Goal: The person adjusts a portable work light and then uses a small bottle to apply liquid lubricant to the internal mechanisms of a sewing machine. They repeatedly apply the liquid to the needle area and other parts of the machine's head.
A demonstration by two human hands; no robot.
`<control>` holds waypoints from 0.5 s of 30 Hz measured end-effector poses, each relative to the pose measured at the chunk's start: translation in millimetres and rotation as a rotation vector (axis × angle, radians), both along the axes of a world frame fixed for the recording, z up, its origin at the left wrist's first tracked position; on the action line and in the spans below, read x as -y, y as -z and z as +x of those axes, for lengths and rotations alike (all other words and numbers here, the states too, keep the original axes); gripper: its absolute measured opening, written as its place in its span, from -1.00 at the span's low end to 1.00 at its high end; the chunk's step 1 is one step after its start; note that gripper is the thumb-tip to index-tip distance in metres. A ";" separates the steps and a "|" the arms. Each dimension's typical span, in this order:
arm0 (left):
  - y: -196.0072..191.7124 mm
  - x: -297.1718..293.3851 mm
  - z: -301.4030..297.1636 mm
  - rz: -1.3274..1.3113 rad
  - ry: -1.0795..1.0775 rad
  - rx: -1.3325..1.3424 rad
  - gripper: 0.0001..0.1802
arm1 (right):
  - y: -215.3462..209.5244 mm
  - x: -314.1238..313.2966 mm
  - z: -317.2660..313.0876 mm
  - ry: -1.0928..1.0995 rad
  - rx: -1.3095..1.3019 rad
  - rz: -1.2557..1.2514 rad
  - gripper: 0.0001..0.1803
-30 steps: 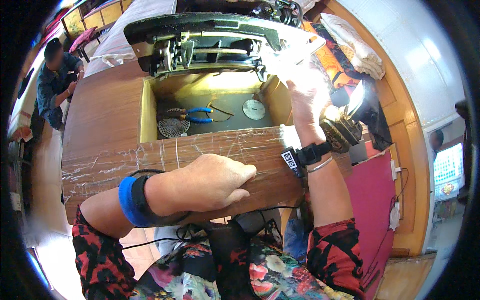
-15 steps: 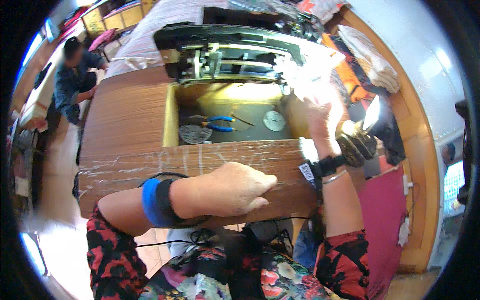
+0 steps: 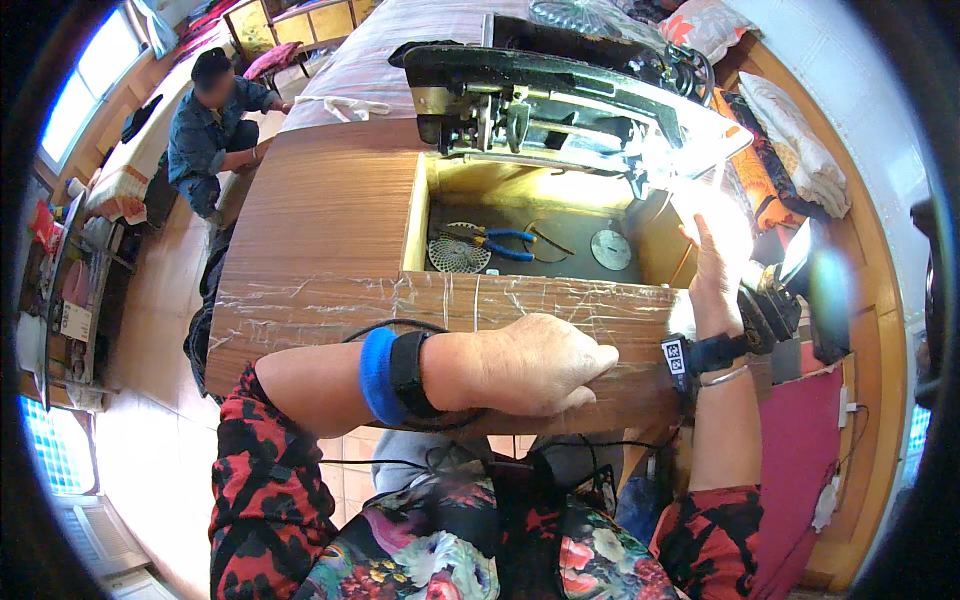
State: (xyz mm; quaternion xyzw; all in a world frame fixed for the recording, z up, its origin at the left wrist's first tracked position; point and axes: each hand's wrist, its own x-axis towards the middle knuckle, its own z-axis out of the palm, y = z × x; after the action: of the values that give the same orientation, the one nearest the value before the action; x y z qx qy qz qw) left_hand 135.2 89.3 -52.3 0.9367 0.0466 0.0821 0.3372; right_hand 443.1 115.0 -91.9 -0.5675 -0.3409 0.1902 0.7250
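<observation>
A black sewing machine head [image 3: 560, 95] lies tilted back on its hinges over the open well [image 3: 520, 250] of a wooden sewing table [image 3: 330, 210]. My left hand [image 3: 530, 362] lies curled over the table's taped front edge, gripping it. My right hand [image 3: 715, 255] reaches up at the well's right side with fingers extended toward the brightly lit right end of the machine; whether it touches the machine is washed out by glare. Inside the well lie blue-handled pliers [image 3: 505, 243], a round white perforated disc [image 3: 458, 254] and a round grey disc [image 3: 611, 249].
Another person [image 3: 215, 120] crouches on the floor at the far left, beyond the table. Folded cloths [image 3: 800, 150] pile up at the right. A dark lamp [image 3: 775, 300] sits by my right wrist. A bed with patterned cloth [image 3: 400, 50] lies behind the machine.
The view has shifted slightly, showing more of the table. My left hand stays on the front edge; my right hand remains raised by the machine's right end.
</observation>
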 end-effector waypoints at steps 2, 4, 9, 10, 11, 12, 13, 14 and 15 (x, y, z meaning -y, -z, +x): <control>-4.0 0.9 -1.1 0.033 0.007 -0.007 -0.66 | -1.7 30.9 0.3 -0.170 0.528 0.042 -0.45; -11.8 2.1 -4.9 0.068 0.026 -0.031 -0.65 | -7.9 52.7 -12.7 -0.329 0.495 0.202 -0.51; -44.0 7.5 -36.8 0.069 0.081 -0.102 -0.63 | -45.8 87.6 -74.9 -0.403 -0.484 -0.053 -0.57; -50.4 9.8 -45.2 0.035 0.057 -0.107 -0.63 | -51.9 92.6 -88.6 -0.388 -0.487 -0.053 -0.60; -56.4 11.7 -54.0 0.025 0.034 -0.110 -0.63 | -57.1 95.9 -100.4 -0.449 -0.475 -0.005 -0.62; -61.6 12.4 -61.8 0.018 0.011 -0.113 -0.64 | -60.8 94.2 -111.0 -0.419 -0.450 -0.014 -0.63; -65.5 12.2 -68.8 0.023 -0.026 -0.158 -0.64 | -64.3 90.1 -119.7 -0.426 -0.413 -0.001 -0.63; -67.9 11.5 -75.2 0.028 -0.062 -0.200 -0.65 | -66.9 84.8 -127.5 -0.431 -0.374 0.011 -0.64; -68.7 9.9 -80.1 0.060 -0.104 -0.254 -0.66 | -69.0 75.6 -134.5 -0.419 -0.362 0.045 -0.64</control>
State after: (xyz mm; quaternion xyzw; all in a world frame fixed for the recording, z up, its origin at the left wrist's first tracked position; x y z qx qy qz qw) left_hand 55.0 79.4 16.5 0.9455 0.1351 -0.0185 0.2958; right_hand 308.7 39.4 -22.9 -0.4250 -0.3199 0.4265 0.7315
